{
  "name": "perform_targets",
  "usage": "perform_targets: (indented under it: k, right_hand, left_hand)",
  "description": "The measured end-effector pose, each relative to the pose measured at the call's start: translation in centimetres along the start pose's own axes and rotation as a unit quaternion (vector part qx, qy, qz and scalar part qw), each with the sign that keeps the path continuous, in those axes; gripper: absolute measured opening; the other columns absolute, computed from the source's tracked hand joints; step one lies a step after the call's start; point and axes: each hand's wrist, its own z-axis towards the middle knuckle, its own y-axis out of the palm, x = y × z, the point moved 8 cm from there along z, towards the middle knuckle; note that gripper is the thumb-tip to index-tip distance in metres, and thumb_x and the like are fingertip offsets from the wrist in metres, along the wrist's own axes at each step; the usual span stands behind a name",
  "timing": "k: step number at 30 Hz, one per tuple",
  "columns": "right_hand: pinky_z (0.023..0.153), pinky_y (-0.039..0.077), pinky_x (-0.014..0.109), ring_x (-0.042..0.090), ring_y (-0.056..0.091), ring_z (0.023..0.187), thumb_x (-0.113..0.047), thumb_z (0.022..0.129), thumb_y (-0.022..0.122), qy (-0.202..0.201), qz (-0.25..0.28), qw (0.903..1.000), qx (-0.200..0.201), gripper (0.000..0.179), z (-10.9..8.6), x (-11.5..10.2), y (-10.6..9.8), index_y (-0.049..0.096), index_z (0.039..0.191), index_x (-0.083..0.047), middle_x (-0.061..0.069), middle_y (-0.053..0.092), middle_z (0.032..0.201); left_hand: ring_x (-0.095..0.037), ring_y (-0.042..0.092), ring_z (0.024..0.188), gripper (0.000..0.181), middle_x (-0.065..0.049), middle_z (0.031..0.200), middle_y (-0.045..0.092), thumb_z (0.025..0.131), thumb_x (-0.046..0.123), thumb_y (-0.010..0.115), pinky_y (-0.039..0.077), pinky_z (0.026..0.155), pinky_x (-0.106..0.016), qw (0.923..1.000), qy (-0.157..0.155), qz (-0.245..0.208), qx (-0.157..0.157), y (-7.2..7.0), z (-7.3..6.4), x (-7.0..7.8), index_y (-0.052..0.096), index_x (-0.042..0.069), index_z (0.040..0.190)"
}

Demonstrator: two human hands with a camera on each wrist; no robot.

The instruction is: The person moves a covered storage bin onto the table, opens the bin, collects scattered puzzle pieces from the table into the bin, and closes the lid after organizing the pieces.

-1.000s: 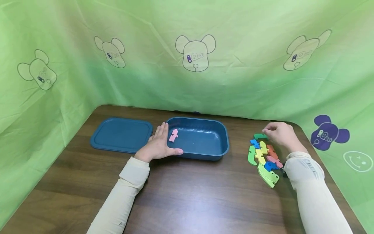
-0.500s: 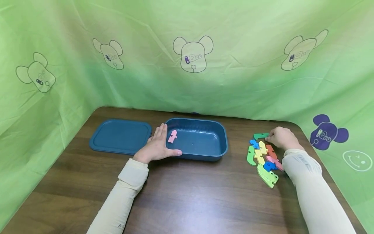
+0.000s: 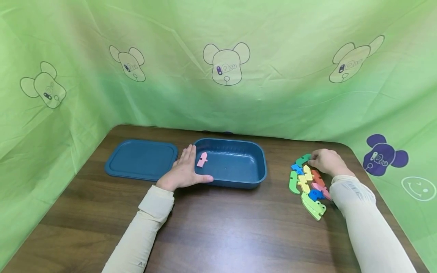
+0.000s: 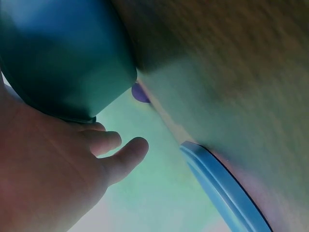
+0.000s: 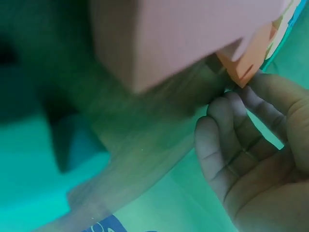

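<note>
My left hand (image 3: pixel 184 168) lies with straight fingers along the left wall of a blue rectangular box (image 3: pixel 235 184), its thumb over the near rim. Inside the box, near that hand, is one pink puzzle piece (image 3: pixel 202 159). My right hand (image 3: pixel 328 161) pinches the right end of a dark green curved puzzle piece (image 3: pixel 302 160) at the far end of a group of pieces. Nearer me in that group lie an orange piece (image 3: pixel 317 177), yellow pieces (image 3: pixel 303 183), a green curved piece (image 3: pixel 293 182) and a light green crocodile-like head piece (image 3: pixel 312 206). The right fingertips are partly hidden in the right wrist view.
A blue lid (image 3: pixel 141 159) lies flat on the brown wooden table (image 3: pixel 218 227), left of the box. Small blue pieces (image 3: pixel 316 194) and a pink piece (image 3: pixel 322 190) sit among the group. A green printed curtain (image 3: pixel 273 98) hangs right behind the table.
My right hand has come down onto the dark green piece, which has turned so its left end points nearer me. My left hand stays at the box.
</note>
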Motion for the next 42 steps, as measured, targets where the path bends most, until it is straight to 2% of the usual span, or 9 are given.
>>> perform_targets:
  k: [6, 11, 19, 23, 27, 31, 42]
  right_hand:
    - [0.067, 0.045, 0.048, 0.027, 0.054, 0.073, -0.015, 0.094, 0.067, -0.019, -0.008, 0.9997, 0.009, 0.011, 0.4, -0.6, 0.1, 0.068, 0.088, -0.006, 0.005, 0.063, 0.079]
    - [0.066, 0.045, 0.046, 0.026, 0.055, 0.072, -0.014, 0.095, 0.066, -0.021, 0.001, 0.9994, 0.026, 0.011, 0.5, -0.9, -0.1, 0.069, 0.09, -0.005, 0.004, 0.064, 0.078]
    - [0.062, 0.046, 0.039, 0.026, 0.061, 0.073, -0.014, 0.096, 0.067, -0.03, 0.066, 0.993, 0.093, 0.013, 0.1, -1.7, -1.4, 0.071, 0.096, -0.002, 0.008, 0.069, 0.082]
    - [0.061, 0.048, 0.037, 0.025, 0.062, 0.073, -0.018, 0.098, 0.067, -0.025, 0.091, 0.9898, 0.107, 0.017, -0.1, -2.1, -1.7, 0.072, 0.1, -0.003, 0.01, 0.07, 0.086]
    - [0.064, 0.049, 0.037, 0.028, 0.061, 0.082, -0.025, 0.1, 0.065, -0.012, 0.124, 0.9856, 0.114, 0.021, -0.3, -2.6, -1.8, 0.072, 0.104, -0.005, 0.012, 0.07, 0.093]
    - [0.067, 0.049, 0.038, 0.028, 0.06, 0.084, -0.027, 0.1, 0.064, -0.015, 0.148, 0.9801, 0.131, 0.023, -0.5, -3.6, -2.3, 0.072, 0.106, -0.006, 0.012, 0.07, 0.094]
    - [0.068, 0.046, 0.037, 0.023, 0.059, 0.081, -0.028, 0.1, 0.066, -0.07, 0.145, 0.971, 0.177, 0.021, -0.6, -7.2, -3.5, 0.074, 0.103, -0.01, 0.008, 0.071, 0.093]
  left_hand:
    - [-0.031, -0.006, 0.153, 0.132, -0.012, 0.169, -0.007, 0.078, 0.073, 0.072, 0.011, 0.118, -0.058, 1.0, -0.003, -0.001, 0.001, 0.0, 0.0, 0.0, -0.006, 0.006, 0.161]
    - [-0.031, -0.006, 0.153, 0.132, -0.012, 0.169, -0.007, 0.078, 0.072, 0.072, 0.011, 0.119, -0.057, 1.0, -0.003, -0.002, 0.0, 0.0, 0.0, 0.1, -0.006, 0.006, 0.161]
    - [-0.03, -0.005, 0.154, 0.133, -0.011, 0.169, -0.007, 0.077, 0.075, 0.071, 0.011, 0.118, -0.057, 1.0, -0.002, -0.001, 0.004, -0.1, 0.1, 0.1, -0.005, 0.006, 0.162]
    - [-0.031, -0.005, 0.153, 0.133, -0.012, 0.169, -0.007, 0.077, 0.074, 0.071, 0.011, 0.118, -0.057, 1.0, -0.002, -0.001, 0.002, 0.0, 0.1, 0.0, -0.005, 0.006, 0.162]
    - [-0.031, -0.005, 0.154, 0.132, -0.012, 0.169, -0.006, 0.078, 0.072, 0.072, 0.011, 0.119, -0.057, 1.0, -0.002, -0.001, 0.002, 0.0, 0.0, 0.1, -0.005, 0.006, 0.161]
    - [-0.031, -0.005, 0.153, 0.132, -0.012, 0.169, -0.007, 0.078, 0.072, 0.072, 0.011, 0.119, -0.057, 1.0, -0.002, 0.0, 0.001, -0.1, -0.1, 0.2, -0.005, 0.006, 0.161]
    - [-0.032, -0.005, 0.153, 0.132, -0.012, 0.169, -0.007, 0.078, 0.074, 0.071, 0.011, 0.118, -0.059, 1.0, -0.001, -0.001, 0.003, 0.0, 0.0, 0.1, -0.005, 0.005, 0.161]
